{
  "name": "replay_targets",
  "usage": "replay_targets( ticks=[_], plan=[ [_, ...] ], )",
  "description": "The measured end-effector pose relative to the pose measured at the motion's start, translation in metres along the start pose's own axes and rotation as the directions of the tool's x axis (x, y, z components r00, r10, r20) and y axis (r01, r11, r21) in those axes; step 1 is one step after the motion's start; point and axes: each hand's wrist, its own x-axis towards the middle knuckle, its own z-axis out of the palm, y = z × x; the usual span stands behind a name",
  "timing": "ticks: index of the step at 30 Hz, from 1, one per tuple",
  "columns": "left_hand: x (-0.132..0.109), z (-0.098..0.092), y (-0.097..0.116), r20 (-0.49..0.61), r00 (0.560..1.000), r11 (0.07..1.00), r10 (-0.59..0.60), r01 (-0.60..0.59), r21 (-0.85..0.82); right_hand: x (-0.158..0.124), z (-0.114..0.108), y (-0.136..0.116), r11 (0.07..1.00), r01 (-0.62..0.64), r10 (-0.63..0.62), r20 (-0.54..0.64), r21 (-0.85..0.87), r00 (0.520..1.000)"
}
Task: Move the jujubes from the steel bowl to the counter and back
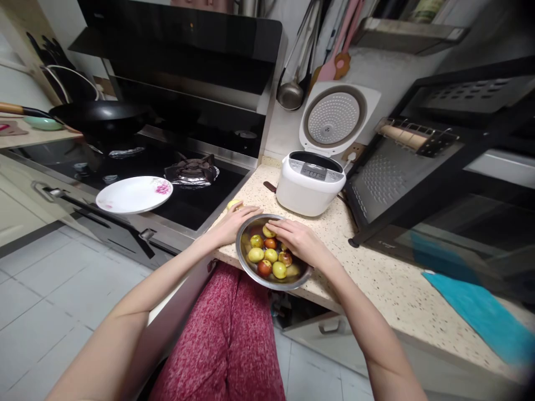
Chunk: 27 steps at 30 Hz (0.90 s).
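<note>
A steel bowl (246,267) sits at the front edge of the speckled counter (388,278), holding several small green and red fruits (271,255). My left hand (238,221) rests on the bowl's far left rim, fingers laid flat along it. A yellow-green fruit (234,204) lies on the counter just behind that hand. My right hand (298,239) reaches into the bowl from the right, fingers curved down over the fruits; whether they grip one is hidden.
An open white rice cooker (311,181) stands behind the bowl. The gas stove (190,170) is to the left, with a white flowered plate (134,194) and a black wok (100,117). A black rack (418,161) stands at right, a teal cloth (480,314) beyond.
</note>
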Motion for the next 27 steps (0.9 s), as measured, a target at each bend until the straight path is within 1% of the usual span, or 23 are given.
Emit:
replay_targets(
  ticks=[2,5,9,11,13,15,17,19,23,24,25,26,27],
  plan=[
    [0.001,0.001,0.001,0.012,1.000,1.000,0.000,0.001,-0.020,-0.001,0.003,0.001,1.000,-0.006,0.006,0.007,0.017,1.000],
    [0.002,0.002,0.000,-0.012,0.999,0.998,-0.034,0.033,-0.061,-0.003,0.005,0.002,1.000,0.004,-0.004,0.005,0.028,1.000],
    [0.001,0.002,-0.001,-0.034,0.993,0.985,-0.109,0.103,-0.136,-0.003,0.002,0.000,1.000,0.022,-0.021,-0.061,0.011,0.998],
    [-0.001,0.001,0.000,-0.038,0.993,0.980,-0.113,0.104,-0.172,-0.004,0.000,0.000,1.000,0.020,-0.020,-0.103,-0.001,0.994],
    [-0.001,-0.001,0.002,-0.066,0.992,0.977,-0.103,0.089,-0.193,-0.005,-0.001,-0.001,1.000,0.021,-0.023,-0.135,-0.015,0.991],
    [-0.001,-0.004,0.004,-0.130,0.985,0.975,-0.115,0.087,-0.203,-0.005,-0.002,-0.001,0.999,0.024,-0.029,-0.157,-0.030,0.987],
    [0.000,-0.006,0.005,-0.218,0.966,0.973,-0.141,0.094,-0.212,-0.006,-0.002,-0.001,0.999,0.025,-0.033,-0.178,-0.047,0.983],
    [0.001,-0.006,0.006,-0.309,0.937,0.970,-0.160,0.092,-0.225,-0.006,-0.002,-0.001,0.998,0.028,-0.041,-0.201,-0.063,0.979],
    [0.001,-0.009,0.007,-0.480,0.855,0.962,-0.197,0.076,-0.261,-0.005,-0.004,-0.002,0.995,0.031,-0.056,-0.257,-0.100,0.965],
    [0.001,-0.011,0.008,-0.507,0.835,0.957,-0.214,0.073,-0.282,-0.005,-0.005,-0.003,0.994,0.029,-0.058,-0.271,-0.110,0.961],
    [0.001,-0.013,0.011,-0.519,0.824,0.948,-0.228,0.067,-0.311,-0.005,-0.006,-0.003,0.993,0.027,-0.060,-0.284,-0.119,0.957],
    [0.001,-0.016,0.014,-0.512,0.825,0.937,-0.239,0.057,-0.345,-0.005,-0.006,-0.004,0.992,0.024,-0.061,-0.299,-0.126,0.952],
    [0.000,-0.019,0.019,-0.494,0.837,0.924,-0.237,0.037,-0.381,-0.005,-0.007,-0.004,0.991,0.018,-0.059,-0.316,-0.131,0.947]
  ],
)
